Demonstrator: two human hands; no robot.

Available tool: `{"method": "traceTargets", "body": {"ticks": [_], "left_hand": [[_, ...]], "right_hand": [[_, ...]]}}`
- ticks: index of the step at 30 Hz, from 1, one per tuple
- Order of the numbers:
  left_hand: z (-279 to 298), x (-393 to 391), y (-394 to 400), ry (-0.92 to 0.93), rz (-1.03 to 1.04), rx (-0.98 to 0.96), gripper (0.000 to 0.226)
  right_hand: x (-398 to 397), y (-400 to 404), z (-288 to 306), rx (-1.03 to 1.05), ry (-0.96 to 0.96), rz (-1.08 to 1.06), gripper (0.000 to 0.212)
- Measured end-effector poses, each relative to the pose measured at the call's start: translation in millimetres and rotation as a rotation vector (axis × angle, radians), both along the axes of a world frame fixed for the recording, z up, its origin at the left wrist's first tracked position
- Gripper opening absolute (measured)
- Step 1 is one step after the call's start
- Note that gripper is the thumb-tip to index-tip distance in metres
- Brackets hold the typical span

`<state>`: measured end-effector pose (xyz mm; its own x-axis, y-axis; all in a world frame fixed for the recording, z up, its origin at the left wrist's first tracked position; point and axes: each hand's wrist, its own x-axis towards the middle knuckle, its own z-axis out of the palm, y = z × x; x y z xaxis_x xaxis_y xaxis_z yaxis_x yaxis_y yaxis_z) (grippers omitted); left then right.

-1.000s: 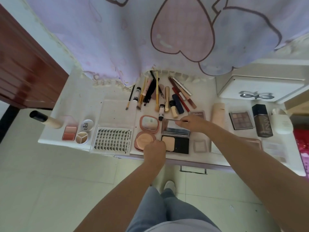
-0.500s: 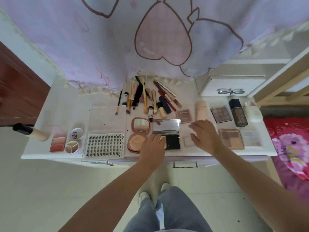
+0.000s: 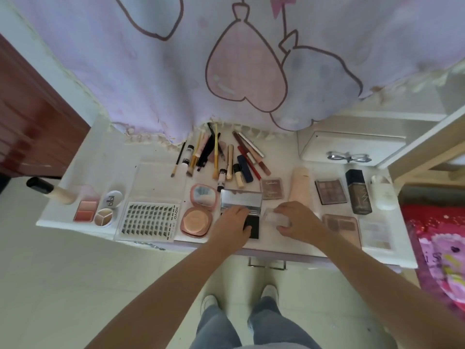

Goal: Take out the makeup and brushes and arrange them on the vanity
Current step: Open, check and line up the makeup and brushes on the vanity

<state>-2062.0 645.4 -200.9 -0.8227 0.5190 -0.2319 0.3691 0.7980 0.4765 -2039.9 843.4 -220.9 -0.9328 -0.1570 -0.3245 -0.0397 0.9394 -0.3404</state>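
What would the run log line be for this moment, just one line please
phase: arranging | left hand: resting on open black compact | right hand: gripping small clear case | vanity: brushes, palettes laid out

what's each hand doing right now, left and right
Left hand: open, fingers lying on the open black compact.
Right hand: fingers curled round the small clear case, holding it on the vanity.

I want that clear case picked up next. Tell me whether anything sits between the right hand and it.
Nothing visible does. The right hand is already on the clear case, fingers curled over its far edge, on the vanity beside the black compact.
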Motion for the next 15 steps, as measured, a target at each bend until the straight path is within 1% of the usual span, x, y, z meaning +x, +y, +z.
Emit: {"method": "traceTargets", "body": {"ticks": [2,5,8,10,12,13,15], "left_hand": [[10.7,-9.4,11.4,-0.064,0.016,0.022,0.040],[23.0,-18.3,32.6,-0.180,0.062,0.042,0.048],[33.7,-23.5,50.7,-0.300,0.188,0.234,0.051],[43.6,-27.8,58.9,-0.379,0.217,0.360,0.049],[55.8,-34.9,64.5,-0.488,0.292,0.472,0.045],[61.5,-39.1,66.3,-0.495,0.311,0.499,0.043],[71.1,-46.9,67.9,-0.433,0.282,0.466,0.036]], "right_hand": [[-7.0,15.7,18.4,-0.145,-0.004,-0.044,0.053],[-19.4,35.0,45.6,-0.268,-0.021,-0.097,0.048],[-29.4,46.4,67.3,-0.427,-0.038,-0.196,0.042],[-33.4,52.4,79.5,-0.488,-0.064,-0.193,0.041],[-38.3,57.4,92.6,-0.516,-0.087,-0.157,0.037],[-40.7,59.8,99.4,-0.540,-0.105,-0.148,0.035],[-44.7,64.1,113.4,-0.600,-0.159,-0.148,0.027]]}}
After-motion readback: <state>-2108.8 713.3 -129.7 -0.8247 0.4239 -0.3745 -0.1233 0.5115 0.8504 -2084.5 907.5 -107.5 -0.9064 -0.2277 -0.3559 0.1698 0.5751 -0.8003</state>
